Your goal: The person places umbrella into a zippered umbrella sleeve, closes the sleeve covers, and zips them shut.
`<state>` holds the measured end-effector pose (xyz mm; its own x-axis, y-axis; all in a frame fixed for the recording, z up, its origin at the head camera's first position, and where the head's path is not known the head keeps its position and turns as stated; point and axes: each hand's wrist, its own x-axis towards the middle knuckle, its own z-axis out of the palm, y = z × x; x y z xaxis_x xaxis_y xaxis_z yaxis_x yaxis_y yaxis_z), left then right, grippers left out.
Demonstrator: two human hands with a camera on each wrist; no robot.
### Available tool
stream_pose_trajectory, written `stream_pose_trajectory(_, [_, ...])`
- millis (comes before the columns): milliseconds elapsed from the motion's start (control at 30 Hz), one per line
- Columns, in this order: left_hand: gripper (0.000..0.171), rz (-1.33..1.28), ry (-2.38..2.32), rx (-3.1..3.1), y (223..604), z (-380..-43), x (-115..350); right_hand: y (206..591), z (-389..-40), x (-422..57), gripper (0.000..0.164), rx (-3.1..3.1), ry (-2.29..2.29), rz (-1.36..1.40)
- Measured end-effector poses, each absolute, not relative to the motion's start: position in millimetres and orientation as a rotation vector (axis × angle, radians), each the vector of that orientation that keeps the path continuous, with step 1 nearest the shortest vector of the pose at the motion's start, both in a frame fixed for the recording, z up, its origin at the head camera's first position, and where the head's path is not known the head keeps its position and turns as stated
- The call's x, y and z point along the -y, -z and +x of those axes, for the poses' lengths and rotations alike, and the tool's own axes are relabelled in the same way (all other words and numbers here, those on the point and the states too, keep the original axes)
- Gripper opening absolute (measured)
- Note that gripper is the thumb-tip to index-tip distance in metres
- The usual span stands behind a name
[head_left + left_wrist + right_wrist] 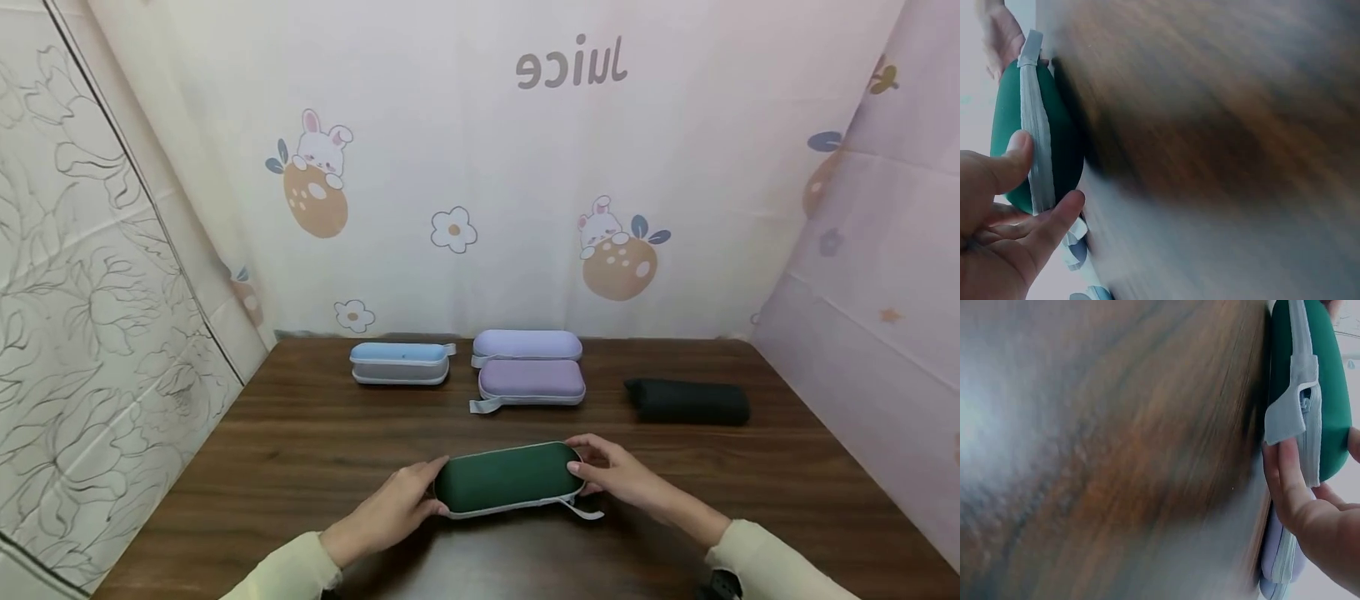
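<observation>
A green zippered case (510, 477) with a pale grey zip band lies across the front middle of the table, its right end angled slightly away. My left hand (401, 504) grips the left end, thumb on the near side and fingers round the end. Around the right end, my right hand (611, 475) holds the case with the thumb on its top edge. A grey strap (585, 510) sticks out at the near right corner, and in the right wrist view the zip pull (1305, 400) shows beside it. The case's underside is hidden.
Behind on the wooden table (300, 467) stand a blue-and-grey case (401, 364), a lavender case (527, 343) and a purple case (532, 380) just in front of it. A black pouch (690, 402) lies at the right. A printed curtain (465, 150) hangs at the back edge.
</observation>
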<state>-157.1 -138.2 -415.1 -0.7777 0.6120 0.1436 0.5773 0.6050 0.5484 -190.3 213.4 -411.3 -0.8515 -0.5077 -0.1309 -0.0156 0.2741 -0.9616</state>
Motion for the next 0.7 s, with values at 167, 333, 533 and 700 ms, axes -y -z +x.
stream_pose_trajectory(167, [0.059, 1.045, -0.871, -2.794, 408.1, -172.2, 130.7, 405.7, -189.8, -216.7, 0.056, -2.215, 1.637, -0.366])
stream_pose_trajectory(333, [0.059, 1.083, -0.921, -2.797, 399.4, -200.3, 120.5, 399.3, -198.5, -221.4, 0.058, -2.265, 1.683, -0.286])
stream_pose_trajectory(533, [0.060, 1.029, -1.034, -2.726, 395.0, -233.0, 108.8, 397.5, -213.5, -226.4, 0.057, -2.311, 1.705, -0.198])
stream_pose_trajectory(700, [0.059, 0.979, -1.088, -2.672, 396.9, -249.1, 99.6, 398.2, -224.7, -232.6, 0.057, -2.328, 1.712, -0.175])
